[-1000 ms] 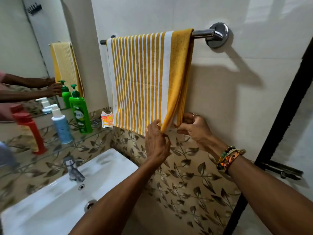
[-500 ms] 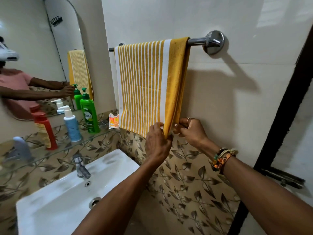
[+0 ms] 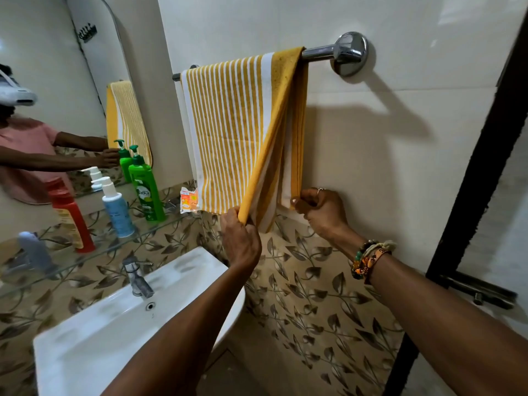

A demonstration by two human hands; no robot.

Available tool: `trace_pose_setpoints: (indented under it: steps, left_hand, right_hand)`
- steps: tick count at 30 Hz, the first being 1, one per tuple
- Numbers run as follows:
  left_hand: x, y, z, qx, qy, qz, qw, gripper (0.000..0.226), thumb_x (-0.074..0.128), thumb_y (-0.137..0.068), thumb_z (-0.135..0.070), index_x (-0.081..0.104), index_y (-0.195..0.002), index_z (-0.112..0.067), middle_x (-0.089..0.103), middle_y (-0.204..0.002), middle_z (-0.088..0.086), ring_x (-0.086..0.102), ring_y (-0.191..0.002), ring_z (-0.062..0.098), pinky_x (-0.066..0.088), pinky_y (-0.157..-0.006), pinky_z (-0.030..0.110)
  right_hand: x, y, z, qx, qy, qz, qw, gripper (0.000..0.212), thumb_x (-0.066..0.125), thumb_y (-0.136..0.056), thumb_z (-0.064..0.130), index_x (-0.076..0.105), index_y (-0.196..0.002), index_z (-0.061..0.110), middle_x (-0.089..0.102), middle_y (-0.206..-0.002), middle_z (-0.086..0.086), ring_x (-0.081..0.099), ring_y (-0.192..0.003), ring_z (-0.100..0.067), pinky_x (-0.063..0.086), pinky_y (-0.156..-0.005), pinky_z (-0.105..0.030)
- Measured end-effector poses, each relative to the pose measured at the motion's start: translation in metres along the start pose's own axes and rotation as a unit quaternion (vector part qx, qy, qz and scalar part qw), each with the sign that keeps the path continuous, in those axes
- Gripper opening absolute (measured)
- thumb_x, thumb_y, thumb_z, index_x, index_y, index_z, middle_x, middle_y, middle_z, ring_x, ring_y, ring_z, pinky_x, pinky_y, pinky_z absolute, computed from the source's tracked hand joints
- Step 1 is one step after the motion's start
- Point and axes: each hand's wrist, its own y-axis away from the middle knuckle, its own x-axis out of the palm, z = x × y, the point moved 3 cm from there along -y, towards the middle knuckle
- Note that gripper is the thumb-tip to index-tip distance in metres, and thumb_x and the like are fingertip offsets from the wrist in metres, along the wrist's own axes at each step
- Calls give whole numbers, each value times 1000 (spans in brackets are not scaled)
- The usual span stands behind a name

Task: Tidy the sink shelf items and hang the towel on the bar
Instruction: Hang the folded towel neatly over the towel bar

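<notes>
Towel: a yellow and white striped towel (image 3: 228,124) hangs folded over the chrome bar (image 3: 317,52), covering it from its left end almost to the right wall mount.
Towel layers: the front layer is pulled away from the back one at the lower right corner, so the two layers spread apart there.
Left hand: the left hand (image 3: 241,241) has its fingers curled and pinches the bottom right corner of the front layer.
Right hand: the right hand (image 3: 321,210) is close to the wall, fingers curled, pinching the bottom corner of the back layer; a ring shows on one finger and bracelets (image 3: 368,258) sit on the wrist.
Shelf: a glass shelf (image 3: 160,228) runs under the mirror (image 3: 43,67).
Shelf items: a red bottle (image 3: 71,221), a blue bottle (image 3: 115,210) with a white cap and a green pump bottle (image 3: 145,190) stand upright in a row toward the right end; an orange sachet (image 3: 189,200) leans at the right end, just beside the towel's lower left corner.
Left end of shelf: a grey-blue thing (image 3: 34,250), too blurred to name.
Below: a white sink (image 3: 114,324) with a metal tap (image 3: 137,277).
</notes>
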Motion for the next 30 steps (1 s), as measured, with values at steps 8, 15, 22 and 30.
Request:
trace_pose_setpoints:
  steps: [8,15,22,30]
  left_hand:
    - [4,1,-5,87,-22,68,994,16,57,-92,-16,58,-108,-11,45,-98,-1,46,-85,17,37,-64,22]
    - [10,-6,-28,86,-5,26,996,19,54,-90,-4,56,-109,-8,49,-94,1,50,-85,17,41,-70,26]
    - [2,-11,-21,39,23,-40,998,17,48,-93,-1,46,-94,-18,49,-84,4,47,-74,20,28,-57,17]
    - [-27,-24,-12,17,73,-94,993,26,46,-85,11,57,-102,-5,56,-96,11,51,-88,24,38,-70,29]
  right_hand:
    - [6,-4,-1,-14,-48,89,995,38,75,-80,-6,75,-88,31,77,-81,15,73,-82,-4,56,-69,-16]
    - [2,-4,-1,-22,-26,55,998,36,72,-82,-1,73,-87,35,75,-82,18,71,-79,2,52,-66,-12]
    - [7,-5,2,-7,10,-6,1000,43,81,-69,49,70,-104,29,75,-92,12,71,-83,-3,61,-78,-33]
    - [23,-10,16,-3,123,-118,985,69,74,-54,80,59,-88,23,66,-81,6,63,-70,-11,57,-58,-36]
